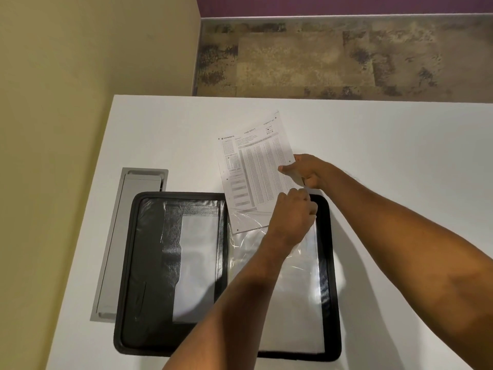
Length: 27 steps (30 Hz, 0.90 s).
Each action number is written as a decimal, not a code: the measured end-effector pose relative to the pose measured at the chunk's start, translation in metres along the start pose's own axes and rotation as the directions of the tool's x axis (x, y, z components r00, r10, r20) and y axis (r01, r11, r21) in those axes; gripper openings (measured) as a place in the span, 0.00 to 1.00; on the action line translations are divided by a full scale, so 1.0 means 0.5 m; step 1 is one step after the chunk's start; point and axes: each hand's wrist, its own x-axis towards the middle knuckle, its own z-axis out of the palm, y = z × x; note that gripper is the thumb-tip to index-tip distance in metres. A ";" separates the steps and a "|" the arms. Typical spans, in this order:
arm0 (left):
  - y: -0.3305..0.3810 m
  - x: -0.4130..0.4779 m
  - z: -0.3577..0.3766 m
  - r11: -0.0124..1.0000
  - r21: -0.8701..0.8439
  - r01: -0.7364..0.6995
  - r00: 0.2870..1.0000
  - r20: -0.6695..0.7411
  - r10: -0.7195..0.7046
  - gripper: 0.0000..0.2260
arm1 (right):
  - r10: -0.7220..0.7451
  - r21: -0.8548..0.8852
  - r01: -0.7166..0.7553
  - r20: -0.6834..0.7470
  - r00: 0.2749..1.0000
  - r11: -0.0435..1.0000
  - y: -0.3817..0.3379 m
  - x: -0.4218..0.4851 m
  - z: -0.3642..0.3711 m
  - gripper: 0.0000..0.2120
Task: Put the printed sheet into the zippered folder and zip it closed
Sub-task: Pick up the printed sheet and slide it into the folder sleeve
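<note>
The black zippered folder [149, 263] lies open flat on the white table, with clear plastic sleeves [293, 289] on its right half. The printed sheet [256, 166] sticks out past the folder's far edge, its lower end inside the top sleeve's mouth. My right hand [306, 170] pinches the sheet's right edge. My left hand [292, 217] grips the sleeve's upper edge at the top right of the folder, fingers curled. A white paper [194, 265] sits in a pocket on the folder's left half.
A grey metal cable hatch [120, 236] is set into the table just left of the folder. The white table [386, 156] stretches to the right and ends at a far edge, with mottled floor beyond. A beige wall stands on the left.
</note>
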 end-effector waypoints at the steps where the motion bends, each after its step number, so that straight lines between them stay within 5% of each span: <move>1: -0.004 -0.001 0.000 1.000 -0.017 -0.022 1.000 -0.004 0.022 0.10 | 0.002 -0.015 -0.003 -0.010 1.000 1.000 0.000 0.001 0.001 0.25; 11: -0.040 0.005 -0.003 0.955 0.026 -0.296 0.954 -0.042 0.297 0.05 | 0.009 -0.255 -0.044 -0.135 0.991 0.966 -0.002 0.002 0.021 0.29; 18: -0.034 0.007 0.005 0.991 -0.101 -0.089 0.993 -0.085 0.080 0.09 | 0.047 -0.113 -0.058 -0.100 0.994 0.992 0.019 -0.029 0.010 0.40; 21: -0.026 0.010 0.005 0.974 -0.221 0.040 0.989 -0.127 -0.069 0.08 | 0.074 0.100 -0.073 -0.004 0.997 0.992 0.033 -0.042 -0.006 0.28; 25: -0.017 0.015 0.004 0.964 -0.241 0.109 0.984 -0.113 -0.139 0.08 | -0.027 0.057 0.031 -0.067 0.997 0.998 0.039 -0.054 -0.023 0.07; 27: -0.018 0.017 0.007 0.973 -0.193 0.130 0.982 -0.111 -0.153 0.09 | -0.075 0.032 0.078 -0.087 0.993 0.996 0.044 -0.055 -0.034 0.08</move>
